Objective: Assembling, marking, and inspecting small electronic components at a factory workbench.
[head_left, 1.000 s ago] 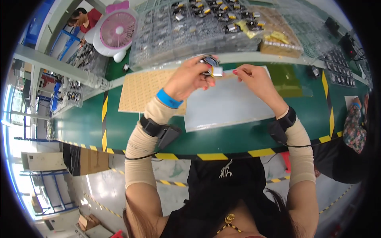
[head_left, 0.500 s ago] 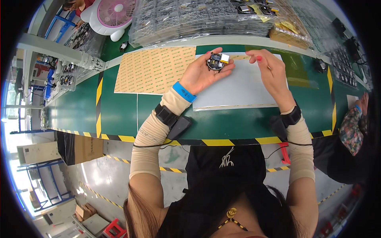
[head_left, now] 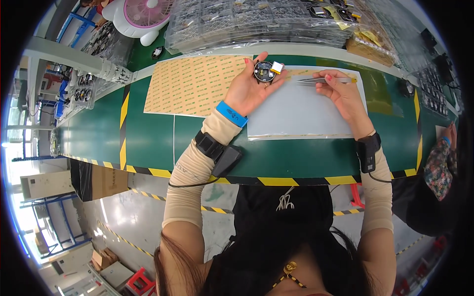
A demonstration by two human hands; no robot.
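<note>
Palm up, my left hand (head_left: 246, 91) cradles a round black watch body (head_left: 264, 73) with its inner electronics exposed. A small white-and-yellow battery-like block (head_left: 277, 67) sticks out at the body's right side, near my fingers. My right hand (head_left: 339, 93) is closed around metal tweezers (head_left: 316, 80), gripped between thumb and fingers. Their tips point left toward the watch body and stay apart from it. Both hands are above a pale grey-white sheet (head_left: 301, 116) on the green table (head_left: 207, 143).
A tan printed adhesive sheet (head_left: 190, 89) lies to the left, and a yellowish transparent film (head_left: 380, 96) to the right. Stacked clear trays of parts (head_left: 217, 29) stand behind, beside a pink-and-white fan (head_left: 143, 17). Another person's sleeve (head_left: 438, 170) shows at the far right.
The tweezers now show in my right hand, pointing left; they could not be made out before. My left hand has tilted the watch body slightly. The whole view has shifted a little.
</note>
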